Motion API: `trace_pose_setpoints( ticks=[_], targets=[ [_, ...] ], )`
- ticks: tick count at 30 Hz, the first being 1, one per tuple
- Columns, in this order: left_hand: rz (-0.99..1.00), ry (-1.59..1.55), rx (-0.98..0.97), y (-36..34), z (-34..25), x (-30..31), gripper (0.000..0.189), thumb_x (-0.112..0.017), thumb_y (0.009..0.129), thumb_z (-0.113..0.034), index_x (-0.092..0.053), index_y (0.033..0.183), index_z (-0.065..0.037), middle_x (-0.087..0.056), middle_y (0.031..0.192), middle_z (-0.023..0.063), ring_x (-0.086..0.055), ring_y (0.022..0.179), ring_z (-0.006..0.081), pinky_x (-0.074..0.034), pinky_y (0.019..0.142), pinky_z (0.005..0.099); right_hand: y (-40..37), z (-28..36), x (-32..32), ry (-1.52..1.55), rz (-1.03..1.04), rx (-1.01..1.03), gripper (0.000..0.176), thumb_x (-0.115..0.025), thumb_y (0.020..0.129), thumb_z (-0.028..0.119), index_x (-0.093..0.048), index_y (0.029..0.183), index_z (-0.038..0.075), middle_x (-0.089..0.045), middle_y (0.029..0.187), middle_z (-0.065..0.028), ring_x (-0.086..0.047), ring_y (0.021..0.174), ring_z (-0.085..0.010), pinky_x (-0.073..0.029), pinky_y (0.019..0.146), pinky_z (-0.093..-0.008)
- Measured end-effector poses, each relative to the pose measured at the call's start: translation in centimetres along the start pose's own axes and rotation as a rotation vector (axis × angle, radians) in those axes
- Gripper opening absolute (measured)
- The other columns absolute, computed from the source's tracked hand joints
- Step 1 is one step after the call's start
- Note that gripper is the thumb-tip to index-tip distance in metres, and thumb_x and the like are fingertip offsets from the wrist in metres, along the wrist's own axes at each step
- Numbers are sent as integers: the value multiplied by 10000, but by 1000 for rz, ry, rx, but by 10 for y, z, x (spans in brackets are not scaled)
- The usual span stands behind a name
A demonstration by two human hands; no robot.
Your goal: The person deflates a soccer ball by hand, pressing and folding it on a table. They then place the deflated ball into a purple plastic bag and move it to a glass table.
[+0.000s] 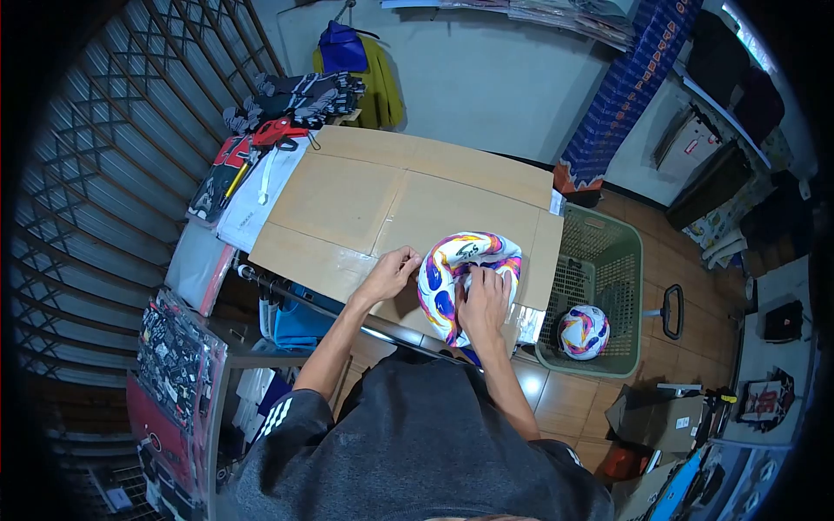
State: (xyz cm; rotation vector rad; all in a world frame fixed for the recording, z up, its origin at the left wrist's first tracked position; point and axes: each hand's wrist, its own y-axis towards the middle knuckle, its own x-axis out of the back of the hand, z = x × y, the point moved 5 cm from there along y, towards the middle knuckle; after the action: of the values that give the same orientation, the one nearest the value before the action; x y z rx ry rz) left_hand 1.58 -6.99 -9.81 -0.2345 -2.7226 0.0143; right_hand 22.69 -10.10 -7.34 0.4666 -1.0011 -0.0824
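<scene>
A deflated ball (440, 273), white with purple, pink and yellow patches, lies on flattened cardboard (339, 195) in front of me. Its upper side is caved in to a deep hollow. My right hand (486, 304) is in this hollow, its fingers curled against the ball's folded skin; some fingertips are hidden. Just left of the ball, my left hand (391, 276) is held over the cardboard, with thumb and fingers drawn together. Whether something small is between them cannot be made out.
To the right, a green plastic basket (638, 286) holds a similar round ball (584, 333). At the cardboard's far left corner lie a red-handled tool (276, 132) and a yellow cutter (235, 179), near stacked gloves (304, 95). Packaged garments (178, 360) are on my left.
</scene>
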Motion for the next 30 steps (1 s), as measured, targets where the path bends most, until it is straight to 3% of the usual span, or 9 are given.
trace_pose_setpoints(
  ticks=[4,10,13,16,20,25,30],
  targets=[
    [26,-119,31,3,8,11,217,-511,1072,-175,-585,1016,21,-620,856,22,-615,795,97,-529,720,276,16,1,-9,24,49,40,341,-700,847,179,-641,1137,10,-640,1073,-169,-596,1096,-340,-295,1147,-540],
    [12,-177,70,7,18,34,206,-506,1076,-182,-568,1055,14,-640,903,42,-662,803,122,-567,713,279,37,7,-26,52,66,88,291,-695,855,163,-657,1105,20,-650,1072,-162,-608,1089,-336,-302,1144,-539],
    [-217,-509,149,8,32,70,184,-517,1071,-171,-573,1072,4,-658,952,58,-694,866,134,-583,745,262,45,12,-30,57,71,73,274,-696,856,166,-658,1093,35,-649,1079,-159,-608,1092,-332,-304,1140,-545],
    [-314,-448,14,16,56,116,161,-540,1054,-128,-593,1065,24,-687,931,103,-710,823,145,-590,721,262,48,15,-37,-4,89,52,285,-699,856,172,-656,1105,40,-647,1095,-154,-598,1111,-329,-300,1144,-550],
    [-472,-260,-42,19,95,188,160,-614,1011,-113,-655,1070,30,-707,893,75,-680,793,112,-567,725,242,57,23,-51,-66,78,14,295,-714,854,177,-655,1113,47,-639,1085,-144,-590,1116,-323,-277,1156,-543],
    [-770,-252,60,25,174,288,178,-701,943,-129,-712,1048,14,-720,862,60,-667,745,103,-549,660,241,72,42,-66,-136,27,-62,292,-715,862,159,-647,1123,46,-636,1093,-143,-591,1116,-326,-276,1157,-535],
    [-990,127,164,35,218,380,125,-741,887,-115,-758,961,-17,-746,816,89,-702,746,145,-560,681,292,75,46,-76,-187,8,-124,303,-711,852,139,-637,1136,60,-640,1088,-133,-592,1137,-318,-286,1155,-521]
  ],
)
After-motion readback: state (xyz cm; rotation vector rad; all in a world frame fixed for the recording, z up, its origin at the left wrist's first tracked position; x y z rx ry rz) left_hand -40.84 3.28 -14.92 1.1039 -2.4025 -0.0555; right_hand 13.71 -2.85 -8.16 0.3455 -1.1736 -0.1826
